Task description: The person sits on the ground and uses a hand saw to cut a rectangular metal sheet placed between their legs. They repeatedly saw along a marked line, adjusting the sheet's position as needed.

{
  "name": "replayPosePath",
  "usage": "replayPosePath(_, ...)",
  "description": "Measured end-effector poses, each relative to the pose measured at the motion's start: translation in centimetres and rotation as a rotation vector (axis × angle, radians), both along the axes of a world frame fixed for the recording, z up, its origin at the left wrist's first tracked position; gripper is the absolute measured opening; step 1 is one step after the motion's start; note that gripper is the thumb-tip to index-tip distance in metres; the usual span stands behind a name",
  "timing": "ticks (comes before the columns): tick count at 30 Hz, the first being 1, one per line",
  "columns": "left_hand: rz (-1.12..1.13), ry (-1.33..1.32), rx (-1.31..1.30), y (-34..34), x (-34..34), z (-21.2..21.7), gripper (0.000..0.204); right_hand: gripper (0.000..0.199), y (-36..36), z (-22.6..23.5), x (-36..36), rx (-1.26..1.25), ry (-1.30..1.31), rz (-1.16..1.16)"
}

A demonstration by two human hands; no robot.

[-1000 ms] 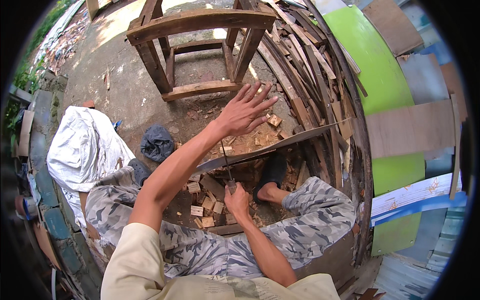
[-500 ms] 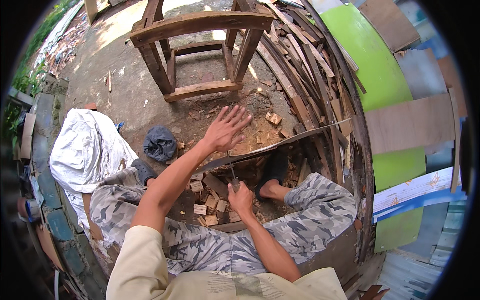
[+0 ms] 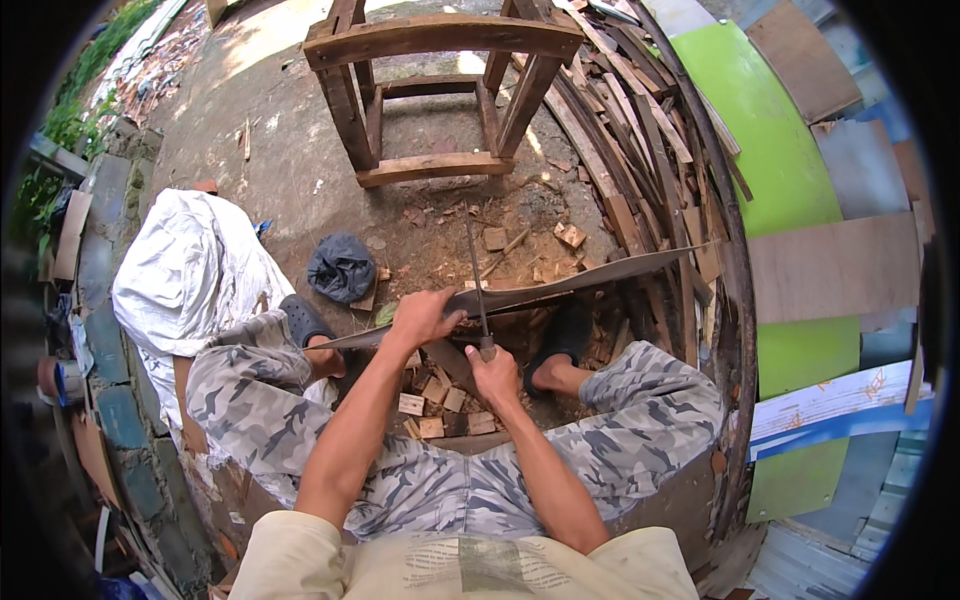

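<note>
Bare earth littered with small pale wood offcuts (image 3: 432,400) lies below both grips. Left hand (image 3: 425,318) clamps the long thin grey wooden slat (image 3: 590,278) near mid-length; likely light, springy, splintery. Right hand (image 3: 493,372) is closed around a slim saw (image 3: 474,270) handle, blade crossing just beside the left grip.

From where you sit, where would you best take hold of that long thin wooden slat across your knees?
Probably near its left end, from above, where the left hand already clamps it. The slat is long, flat and thin, lying crosswise; the thin blade in the right hand crosses it mid-length, so a grip left of there stays away from the blade.
</note>
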State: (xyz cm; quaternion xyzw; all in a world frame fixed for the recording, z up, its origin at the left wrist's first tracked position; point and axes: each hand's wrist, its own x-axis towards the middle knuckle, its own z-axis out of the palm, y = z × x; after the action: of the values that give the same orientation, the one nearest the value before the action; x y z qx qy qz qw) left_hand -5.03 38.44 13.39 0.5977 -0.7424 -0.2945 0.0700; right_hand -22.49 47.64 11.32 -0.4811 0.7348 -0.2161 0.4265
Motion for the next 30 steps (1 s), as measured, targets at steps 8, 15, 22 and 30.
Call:
replayPosePath(8, -0.001, -0.022, -0.095, -0.1, -0.3, -1.4, 0.027, 0.039, -0.5, 0.2, -1.0, 0.293, -0.273, -0.053)
replayPosePath(15, 0.023, -0.038, -0.113, -0.7, -0.5, -1.5, 0.025, 0.043, -0.6, 1.6, 0.1, 0.016, 0.191, -0.009)
replayPosePath(22, 0.070, -0.070, -0.083, -0.5, -0.7, -1.2, 0.028, 0.043, -1.2, 4.4, 0.0, 0.056, 0.083, 0.056)
replayPosePath(30, 0.061, -0.085, -0.098, -1.4, -0.1, -1.9, 0.030, 0.040, -2.0, 6.3, -0.4, -0.380, -0.075, -0.085)
